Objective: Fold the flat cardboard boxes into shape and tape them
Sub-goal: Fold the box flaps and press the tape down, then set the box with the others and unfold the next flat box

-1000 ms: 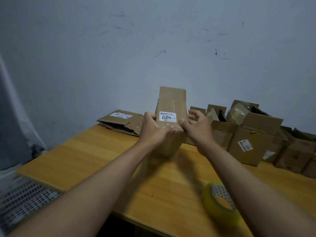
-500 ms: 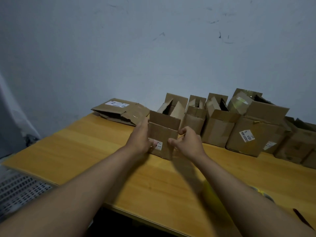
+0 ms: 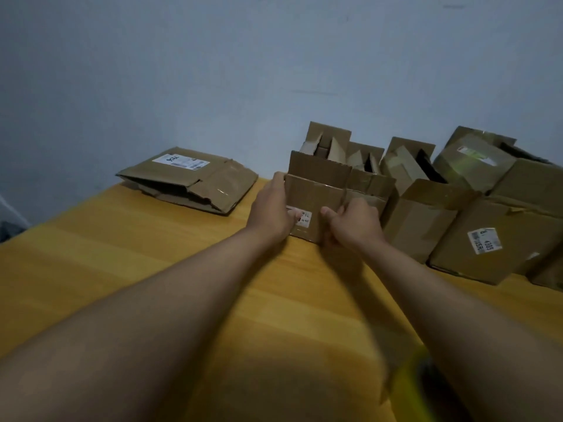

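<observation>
A small folded cardboard box (image 3: pixel 315 193) with a white label stands upright on the wooden table (image 3: pixel 152 254), its top flaps open, at the left end of a row of boxes. My left hand (image 3: pixel 274 208) holds its left side, thumb across the label. My right hand (image 3: pixel 353 220) grips its lower right corner with curled fingers. A flat, crumpled cardboard box (image 3: pixel 189 181) with a white label lies to the left near the wall. A blurred yellow tape roll (image 3: pixel 411 379) shows at the bottom right, partly behind my right forearm.
Several assembled boxes stand along the wall to the right: an open one (image 3: pixel 329 141) just behind, a taller one (image 3: pixel 420 217), and a large labelled one (image 3: pixel 493 239). The blue-grey wall (image 3: pixel 213 71) backs the table.
The box was held up in the air a second ago. Both hands lowered it onto the table and slid it back against the row of boxes.
</observation>
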